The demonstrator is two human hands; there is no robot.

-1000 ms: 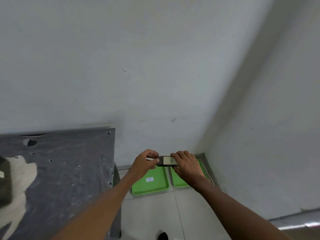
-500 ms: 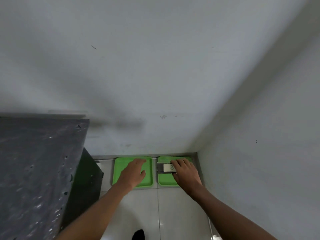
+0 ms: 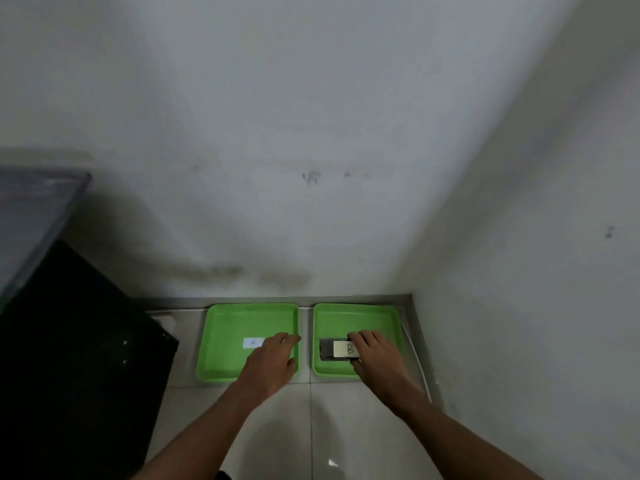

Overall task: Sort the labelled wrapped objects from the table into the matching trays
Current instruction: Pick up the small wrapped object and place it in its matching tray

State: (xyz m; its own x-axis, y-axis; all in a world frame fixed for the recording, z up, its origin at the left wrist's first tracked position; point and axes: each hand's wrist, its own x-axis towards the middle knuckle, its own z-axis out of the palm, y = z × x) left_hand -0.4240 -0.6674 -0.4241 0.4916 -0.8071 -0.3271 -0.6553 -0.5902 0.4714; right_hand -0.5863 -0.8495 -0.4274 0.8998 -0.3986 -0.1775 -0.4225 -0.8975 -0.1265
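Two green trays lie side by side on the tiled floor against the wall. The left tray (image 3: 221, 327) carries a white label marked A (image 3: 254, 342). Inside the right tray (image 3: 356, 315) is a dark wrapped object (image 3: 337, 349) with a pale label reading B. My right hand (image 3: 375, 355) grips the object's right end, low in the right tray. My left hand (image 3: 272, 363) hovers over the left tray's right half, fingers spread, holding nothing.
A dark table (image 3: 38, 216) with a black side panel (image 3: 79, 358) stands at the left. White walls meet in a corner behind and to the right of the trays. A thin white cable (image 3: 417, 358) runs along the right wall's base. Pale floor tiles lie below the trays.
My view dropped and moved closer to the trays. My right hand carried the B object down into the right tray. My left hand let go of it earlier and now hovers over the left tray.
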